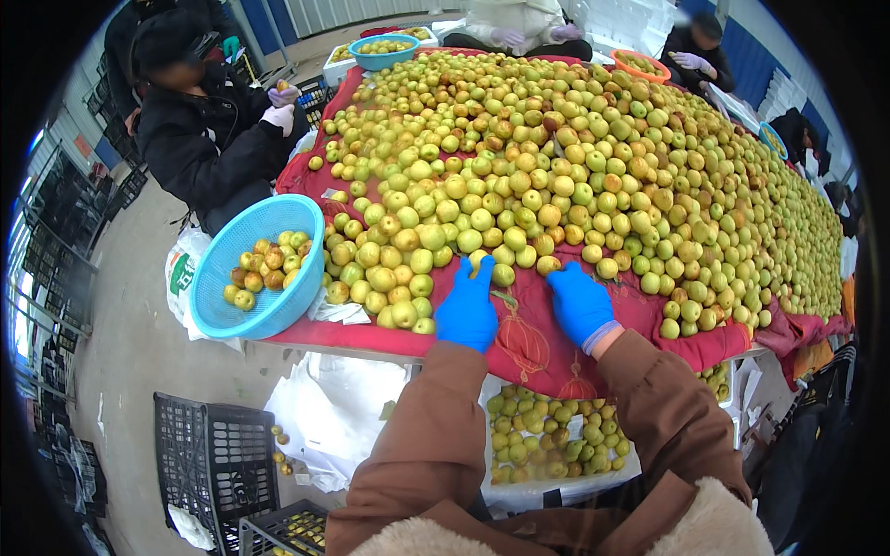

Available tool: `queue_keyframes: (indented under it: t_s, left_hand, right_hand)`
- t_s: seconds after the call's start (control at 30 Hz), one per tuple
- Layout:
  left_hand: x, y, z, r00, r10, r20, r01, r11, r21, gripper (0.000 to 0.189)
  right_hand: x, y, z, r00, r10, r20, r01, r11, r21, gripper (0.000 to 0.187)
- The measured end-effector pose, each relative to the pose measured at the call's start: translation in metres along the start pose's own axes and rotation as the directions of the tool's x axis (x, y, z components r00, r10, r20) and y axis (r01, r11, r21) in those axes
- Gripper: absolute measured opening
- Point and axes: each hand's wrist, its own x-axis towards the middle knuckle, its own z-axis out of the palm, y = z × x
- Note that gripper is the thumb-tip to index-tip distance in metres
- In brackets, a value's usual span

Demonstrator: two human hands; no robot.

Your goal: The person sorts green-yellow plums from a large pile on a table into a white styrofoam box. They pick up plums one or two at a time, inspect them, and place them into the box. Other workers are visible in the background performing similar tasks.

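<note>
A large heap of green-and-brown jujube-like fruits (528, 181) covers a table spread with a red patterned cloth (521, 340). My left hand (467, 306), in a blue glove, is at the heap's near edge, its thumb and a finger around a yellow-green fruit (477, 261). My right hand (581, 303), also blue-gloved, rests over the cloth with its fingertips at a browned fruit (548, 265); whether it grips that fruit is unclear. Bare red cloth shows between both hands. A light-blue plastic basket (208, 299) with several browner fruits stands at the table's left corner.
Below the table are a lined box of fruits (556, 438), white sheeting (341, 410) and black plastic crates (215, 465). A co-worker in dark clothes (208, 132) sits at the left, holding a fruit. Other people sit across the table, near a blue basin (384, 59) and an orange basket (640, 75).
</note>
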Motion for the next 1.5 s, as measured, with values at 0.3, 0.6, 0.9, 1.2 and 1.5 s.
queue_keyframes:
  t_s: [0.3,0.6,0.9,1.2,1.5]
  left_hand:
    - [-0.003,-0.003,-0.036,0.920,-0.045,0.389,0.388,0.235,-0.891,0.053]
    - [-0.030,0.011,-0.066,0.811,0.270,0.519,0.566,-0.140,-0.813,0.057]
    - [-0.060,0.037,-0.064,0.732,0.448,0.514,0.543,0.073,-0.837,0.045]
    - [-0.127,0.047,0.009,0.235,0.128,0.963,-0.090,0.990,-0.110,0.044]
    - [-0.120,0.062,-0.011,0.478,0.221,0.850,0.116,0.943,-0.310,0.041]
  right_hand:
    - [0.049,-0.048,0.009,0.976,-0.215,0.022,0.216,0.975,-0.047,0.014]
    - [0.010,-0.018,-0.037,0.857,-0.144,0.496,-0.478,0.138,0.867,0.046]
    - [-0.065,0.005,-0.047,0.741,-0.367,0.562,-0.659,-0.555,0.507,0.056]
    - [-0.200,0.038,0.040,0.170,-0.305,0.937,-0.933,-0.355,0.053,0.049]
    - [-0.192,0.019,0.016,0.337,-0.145,0.930,-0.630,0.699,0.337,0.052]
